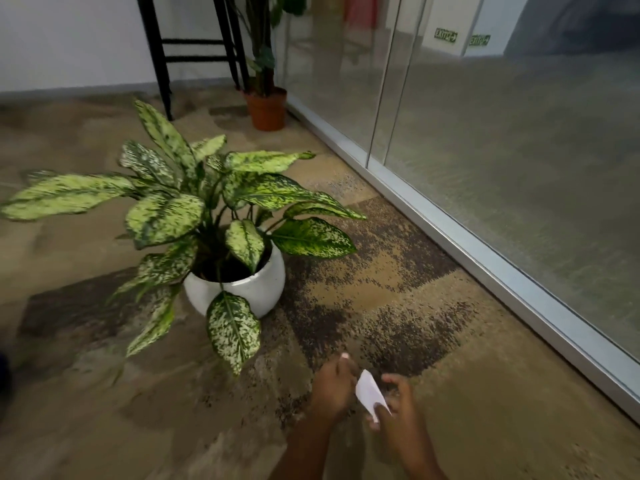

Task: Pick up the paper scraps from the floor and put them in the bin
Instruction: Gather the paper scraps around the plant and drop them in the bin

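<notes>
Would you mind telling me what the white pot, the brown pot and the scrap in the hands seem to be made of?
White pot: probably glazed ceramic, smooth with a soft sheen; plastic is possible. Brown pot: matte orange-brown, like terracotta or plastic imitating it. Scrap: thin white paper, flat and creased, held between both hands.

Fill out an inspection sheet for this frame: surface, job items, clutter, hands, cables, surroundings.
Surface: patterned brown carpet, no loose scraps seen.
Job's things: white paper scrap held between both hands; bin not in view.
Clutter: variegated plant in white pot; second plant in terracotta pot.
Grippers: left hand and right hand both grip the scrap.
Cables: nothing seen.
Surroundings: frosted glass partition, black stool legs.
</notes>
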Available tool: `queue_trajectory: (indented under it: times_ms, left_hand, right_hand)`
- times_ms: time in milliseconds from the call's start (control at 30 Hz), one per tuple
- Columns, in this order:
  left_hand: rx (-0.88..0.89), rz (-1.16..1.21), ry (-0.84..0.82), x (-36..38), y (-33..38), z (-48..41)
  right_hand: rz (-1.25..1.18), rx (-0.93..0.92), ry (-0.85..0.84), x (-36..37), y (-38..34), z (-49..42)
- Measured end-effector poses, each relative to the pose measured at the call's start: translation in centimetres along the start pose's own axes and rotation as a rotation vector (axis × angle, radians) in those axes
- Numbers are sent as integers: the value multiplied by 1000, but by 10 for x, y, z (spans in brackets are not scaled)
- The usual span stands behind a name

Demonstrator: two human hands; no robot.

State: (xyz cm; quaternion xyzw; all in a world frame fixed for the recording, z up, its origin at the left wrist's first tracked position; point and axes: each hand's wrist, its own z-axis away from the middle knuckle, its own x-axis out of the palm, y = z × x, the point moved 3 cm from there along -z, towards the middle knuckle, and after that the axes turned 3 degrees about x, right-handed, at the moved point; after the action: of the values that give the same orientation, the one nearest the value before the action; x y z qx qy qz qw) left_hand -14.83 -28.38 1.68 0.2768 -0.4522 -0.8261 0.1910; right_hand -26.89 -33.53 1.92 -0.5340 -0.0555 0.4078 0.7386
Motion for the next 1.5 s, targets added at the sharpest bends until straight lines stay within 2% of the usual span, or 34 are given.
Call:
queue_trajectory:
  times_ms: [100,133,200,267,500,600,700,867,1033,1133,1267,1500]
  left_hand:
    - [36,131,-123,-11,2,21]
    - [63,85,-122,-16,3,28]
    - [154,-48,-15,-30,1,38]
    - [186,-65,60,-47,5,53]
    - [187,-71,16,-98,21,118]
    - [200,-54,94,-124,32,152]
    - [232,37,218,-153,47,188]
    - [266,182,406,-206,68,243]
    - [98,460,522,-256,75,280]
    - [28,596,533,-282,75,296]
    - [-11,657,471,-311,68,304]
    - [-65,690,475,-393,20,291]
  right_hand:
    - [-26,9,-63,6,-15,13]
    - [-8,8,-90,8,-20,17]
    - [-6,16,-152,12,-33,28]
    - [-6,25,-195,15,-46,40]
    - [93,-101,-202,24,-96,96]
    - [62,-138,-133,31,-119,125]
    - [-71,-137,-71,43,-142,153]
    - [-184,-125,-82,77,-183,199]
    - [-239,-151,-105,112,-226,238]
    - [-94,-262,-75,131,-247,257]
    - [-22,-355,-88,165,-267,270]
    - [33,-332,-227,267,-284,263]
